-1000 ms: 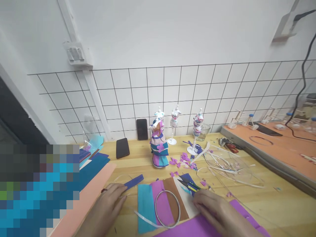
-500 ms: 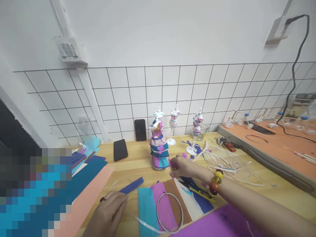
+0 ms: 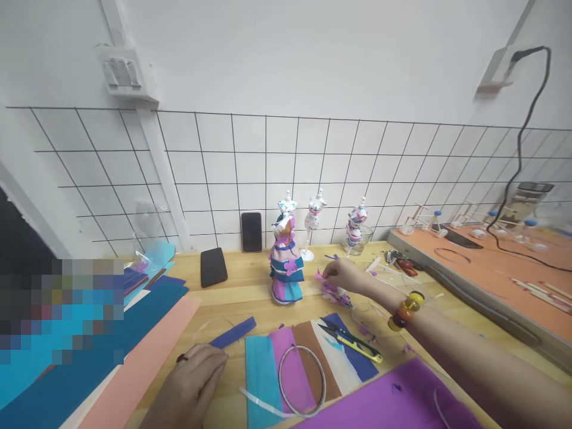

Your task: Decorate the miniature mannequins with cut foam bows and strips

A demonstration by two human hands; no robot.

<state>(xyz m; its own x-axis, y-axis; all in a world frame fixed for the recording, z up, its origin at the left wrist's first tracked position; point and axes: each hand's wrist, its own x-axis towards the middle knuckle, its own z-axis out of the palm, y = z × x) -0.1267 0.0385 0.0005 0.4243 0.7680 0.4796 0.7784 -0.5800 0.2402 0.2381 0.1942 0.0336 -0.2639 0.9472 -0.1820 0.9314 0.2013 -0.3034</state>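
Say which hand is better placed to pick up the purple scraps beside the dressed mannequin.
Right, most likely: the right hand is at the purple scraps, while the left hand lies farther off, by the dark blue strip.

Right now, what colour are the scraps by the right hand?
The scraps by the right hand are mostly purple, as the head view shows.

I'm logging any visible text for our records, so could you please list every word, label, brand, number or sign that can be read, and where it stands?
None can be read.
Yellow-handled snips: any marking is too small.
Upright phone and lying phone: no lettering shows.
Lidded jar: too blurred to tell.
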